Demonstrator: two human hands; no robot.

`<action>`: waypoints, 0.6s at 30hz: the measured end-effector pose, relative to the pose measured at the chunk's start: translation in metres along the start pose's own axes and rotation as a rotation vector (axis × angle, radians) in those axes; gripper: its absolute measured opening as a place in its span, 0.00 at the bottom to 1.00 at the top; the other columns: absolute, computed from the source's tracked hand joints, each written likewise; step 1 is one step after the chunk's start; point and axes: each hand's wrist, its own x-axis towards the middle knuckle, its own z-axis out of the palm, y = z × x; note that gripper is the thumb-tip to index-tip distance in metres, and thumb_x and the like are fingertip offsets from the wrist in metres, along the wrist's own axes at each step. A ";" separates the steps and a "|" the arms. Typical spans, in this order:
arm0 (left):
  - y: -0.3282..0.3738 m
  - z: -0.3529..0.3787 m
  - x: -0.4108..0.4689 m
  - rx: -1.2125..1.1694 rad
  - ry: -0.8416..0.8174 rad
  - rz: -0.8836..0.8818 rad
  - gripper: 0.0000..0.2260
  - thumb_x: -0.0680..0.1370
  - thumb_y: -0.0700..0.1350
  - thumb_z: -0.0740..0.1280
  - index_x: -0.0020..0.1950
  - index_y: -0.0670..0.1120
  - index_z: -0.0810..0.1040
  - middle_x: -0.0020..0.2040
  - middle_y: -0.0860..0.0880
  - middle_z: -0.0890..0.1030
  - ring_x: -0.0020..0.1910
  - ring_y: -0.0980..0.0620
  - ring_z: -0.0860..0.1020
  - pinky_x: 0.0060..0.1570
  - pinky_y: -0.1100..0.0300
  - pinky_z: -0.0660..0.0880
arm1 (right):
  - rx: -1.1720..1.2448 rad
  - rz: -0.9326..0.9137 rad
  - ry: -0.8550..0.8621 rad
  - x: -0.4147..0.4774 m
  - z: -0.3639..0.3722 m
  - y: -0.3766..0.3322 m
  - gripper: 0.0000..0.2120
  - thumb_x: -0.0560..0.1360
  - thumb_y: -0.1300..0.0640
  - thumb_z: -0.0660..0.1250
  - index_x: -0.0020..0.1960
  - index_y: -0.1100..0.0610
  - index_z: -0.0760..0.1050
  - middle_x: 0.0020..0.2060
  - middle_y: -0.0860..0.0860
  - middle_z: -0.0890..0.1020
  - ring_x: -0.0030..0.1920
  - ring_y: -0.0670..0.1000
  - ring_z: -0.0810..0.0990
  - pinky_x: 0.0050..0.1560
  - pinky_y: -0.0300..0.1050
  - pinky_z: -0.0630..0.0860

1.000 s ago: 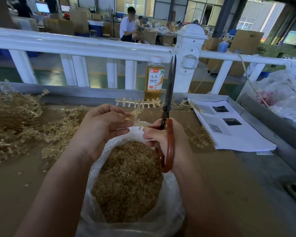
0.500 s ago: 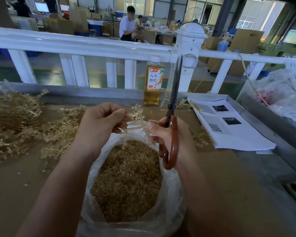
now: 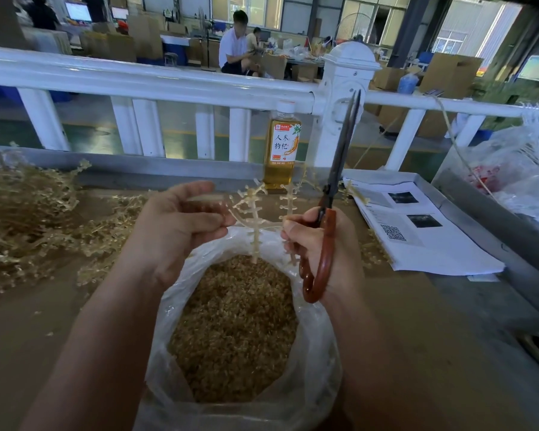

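Note:
A pale yellow plastic sprue (image 3: 255,213) with short side stubs hangs between my hands above an open clear plastic bag (image 3: 318,353) filled with small tan pieces (image 3: 234,328). My left hand (image 3: 181,228) pinches the sprue's left end between thumb and fingers. My right hand (image 3: 318,244) grips scissors (image 3: 330,194) with red-brown handles, blades together and pointing up, and its thumb and forefinger also pinch the sprue's right end.
A heap of the same sprues (image 3: 25,213) covers the brown table (image 3: 417,337) at the left. A bottle of yellow drink (image 3: 282,150) stands at the back by a white railing (image 3: 168,82). Printed papers (image 3: 411,231) lie at the right, near crumpled plastic bags (image 3: 517,169).
The sprue has been turned and lifted between my hands, now standing more upright. The scissors have tilted slightly rightward with my right hand.

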 end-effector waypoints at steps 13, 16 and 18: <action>-0.004 0.006 -0.007 0.286 -0.285 -0.146 0.05 0.75 0.35 0.65 0.40 0.43 0.74 0.30 0.46 0.81 0.27 0.53 0.80 0.21 0.66 0.72 | 0.069 -0.081 0.121 0.010 -0.009 0.004 0.15 0.70 0.73 0.67 0.38 0.58 0.65 0.23 0.48 0.78 0.26 0.50 0.74 0.29 0.41 0.73; -0.004 0.009 -0.008 0.193 -0.286 -0.152 0.06 0.72 0.30 0.65 0.41 0.40 0.73 0.30 0.45 0.81 0.28 0.51 0.81 0.25 0.64 0.76 | 0.063 -0.069 0.120 0.009 -0.008 0.007 0.15 0.70 0.73 0.67 0.38 0.57 0.65 0.23 0.48 0.78 0.27 0.51 0.75 0.32 0.45 0.73; -0.005 0.009 -0.007 0.204 -0.286 -0.123 0.09 0.67 0.26 0.66 0.42 0.38 0.74 0.30 0.46 0.81 0.30 0.50 0.81 0.30 0.63 0.78 | 0.057 -0.069 0.123 0.009 -0.007 0.007 0.15 0.70 0.73 0.67 0.38 0.57 0.65 0.23 0.48 0.78 0.27 0.51 0.75 0.33 0.44 0.74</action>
